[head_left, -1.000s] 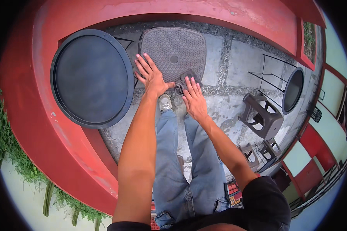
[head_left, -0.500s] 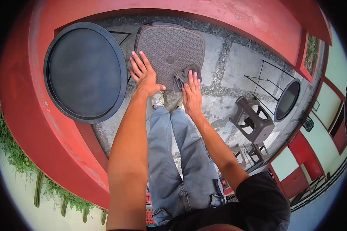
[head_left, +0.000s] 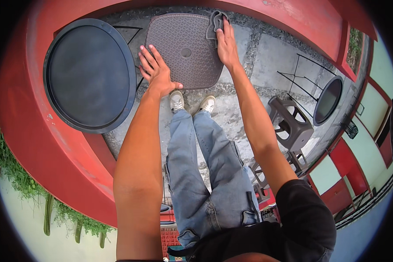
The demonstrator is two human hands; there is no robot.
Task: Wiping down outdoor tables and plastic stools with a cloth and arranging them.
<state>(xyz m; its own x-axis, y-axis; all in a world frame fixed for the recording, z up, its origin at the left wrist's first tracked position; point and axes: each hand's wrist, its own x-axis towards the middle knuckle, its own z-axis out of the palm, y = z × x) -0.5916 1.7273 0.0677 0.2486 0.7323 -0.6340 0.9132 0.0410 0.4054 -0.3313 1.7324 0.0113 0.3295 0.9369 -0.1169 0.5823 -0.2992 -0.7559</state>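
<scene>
Brown stool top (head_left: 187, 67) (textured); grey floor (head_left: 270, 65)

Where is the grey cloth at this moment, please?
In the head view, the grey cloth is at the right hand's fingers, on the far right corner of the brownish stool top.

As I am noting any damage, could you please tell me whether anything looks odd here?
Yes: the red wall beside the large round dark table has a small pale chip in its paint, standing out against the surrounding red.
</scene>
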